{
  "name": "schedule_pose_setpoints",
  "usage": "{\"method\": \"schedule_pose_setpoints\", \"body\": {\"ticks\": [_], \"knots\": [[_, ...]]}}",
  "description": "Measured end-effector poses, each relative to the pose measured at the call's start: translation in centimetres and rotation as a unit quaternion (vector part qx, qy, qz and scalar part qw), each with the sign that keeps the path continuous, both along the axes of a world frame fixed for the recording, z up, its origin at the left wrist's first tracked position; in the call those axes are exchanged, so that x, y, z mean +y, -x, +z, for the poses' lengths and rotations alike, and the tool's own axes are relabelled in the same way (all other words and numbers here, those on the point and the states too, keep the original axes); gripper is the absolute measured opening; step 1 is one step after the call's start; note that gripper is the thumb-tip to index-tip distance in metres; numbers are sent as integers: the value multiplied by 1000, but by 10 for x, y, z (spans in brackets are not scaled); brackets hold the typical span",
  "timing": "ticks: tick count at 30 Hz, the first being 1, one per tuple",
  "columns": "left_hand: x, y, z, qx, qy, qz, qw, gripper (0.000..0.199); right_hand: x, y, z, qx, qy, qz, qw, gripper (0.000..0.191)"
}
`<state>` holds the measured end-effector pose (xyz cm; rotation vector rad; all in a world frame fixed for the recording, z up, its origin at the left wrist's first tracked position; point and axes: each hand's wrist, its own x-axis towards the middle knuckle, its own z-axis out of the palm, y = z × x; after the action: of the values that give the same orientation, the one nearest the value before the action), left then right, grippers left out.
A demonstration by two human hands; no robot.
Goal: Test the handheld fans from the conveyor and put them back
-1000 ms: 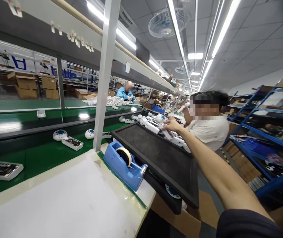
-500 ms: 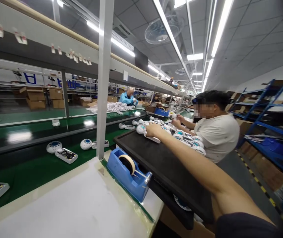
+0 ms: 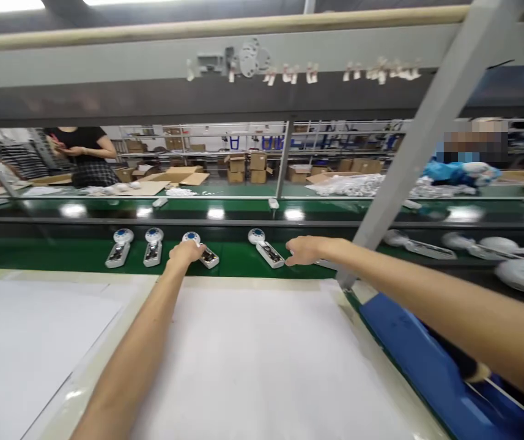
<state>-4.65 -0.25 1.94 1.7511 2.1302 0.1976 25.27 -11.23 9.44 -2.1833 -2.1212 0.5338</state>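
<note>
White devices with round blue-faced heads were laid out in a row on the green conveyor belt (image 3: 229, 260), just beyond the far edge of the white worktop (image 3: 252, 354). The third device (image 3: 202, 250) from the left was covered at its head end by the left hand (image 3: 184, 252), whose fingers were curled down over it; whether they were closed tightly on it could not be told. The fourth device (image 3: 265, 247) lay just beside the right hand (image 3: 305, 249), between the two hands and untouched by either. The right hand was held over the belt with its fingers pressed together and bent downward, and a pale flat piece (image 3: 326, 264) was seen under it; a firm grip could not be confirmed because of blur. Two further devices (image 3: 119, 247) and (image 3: 153, 246) were seen to the left of the left hand, apart from it. A slanted metal post (image 3: 408, 153) was seen rising from the right corner of the worktop, and a blue tape dispenser (image 3: 427, 366) was seen at the lower right beneath the right forearm. More devices (image 3: 486, 247) were lying farther right on the belt. Beyond the belt, cardboard boxes (image 3: 247, 168) were stacked, and a person in a black top (image 3: 81, 146) was standing at the far left.
</note>
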Motion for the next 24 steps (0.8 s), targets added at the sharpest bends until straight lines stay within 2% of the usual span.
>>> {"method": "schedule_pose_setpoints", "body": {"ticks": [2,5,8,10,12,14,19,22,24], "knots": [[2,4,-7,-14,5,19,1000,45,27,19,-29,-12,27,-40,999,30],[2,4,-20,-43,-11,47,998,46,52,41,-65,11,35,-79,996,32],[8,3,-32,-80,-32,66,994,45,68,55,-87,66,27,-124,990,28],[13,3,-36,-102,-39,78,991,44,74,60,-92,133,27,-141,981,24],[17,3,-37,-120,-42,84,988,43,76,65,-90,225,19,-140,964,21],[18,2,-37,-136,-43,89,986,43,72,70,-83,329,-2,-132,935,16],[10,5,-35,-212,-40,98,972,44,45,74,-45,542,-69,-101,831,23],[2,2,-25,-312,-33,78,946,36,25,70,-17,616,-89,-73,779,20],[-6,-7,-11,-402,-34,46,914,32,10,66,0,644,-98,-53,757,27]]}}
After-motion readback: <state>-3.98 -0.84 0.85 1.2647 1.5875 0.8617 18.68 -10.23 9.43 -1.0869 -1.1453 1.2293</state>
